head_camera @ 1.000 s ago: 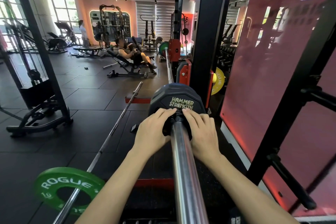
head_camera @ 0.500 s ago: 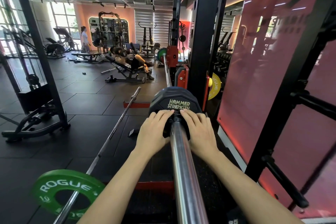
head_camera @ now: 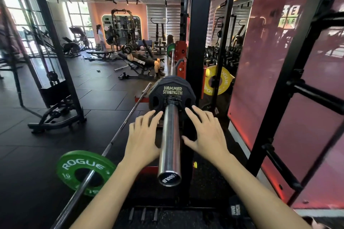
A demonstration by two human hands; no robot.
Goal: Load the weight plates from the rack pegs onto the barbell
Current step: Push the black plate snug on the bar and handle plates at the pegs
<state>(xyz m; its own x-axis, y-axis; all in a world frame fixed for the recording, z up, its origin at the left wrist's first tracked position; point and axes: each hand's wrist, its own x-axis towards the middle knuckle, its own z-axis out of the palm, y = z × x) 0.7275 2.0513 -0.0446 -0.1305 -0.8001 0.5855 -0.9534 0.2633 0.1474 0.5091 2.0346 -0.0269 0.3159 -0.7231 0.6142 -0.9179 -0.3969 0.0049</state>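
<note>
Both your hands, left hand [head_camera: 143, 135] and right hand [head_camera: 206, 134], are open and holding nothing, flanking the barbell sleeve [head_camera: 170, 141], whose long axis runs straight away from you to the seated black plate [head_camera: 172, 95] just past your fingertips, equally near both.

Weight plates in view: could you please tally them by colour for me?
Black plate: 1
Yellow plate: 1
Green plates: 2
Total: 4

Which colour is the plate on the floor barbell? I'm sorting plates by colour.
Green, with white lettering, in the head view.
</note>
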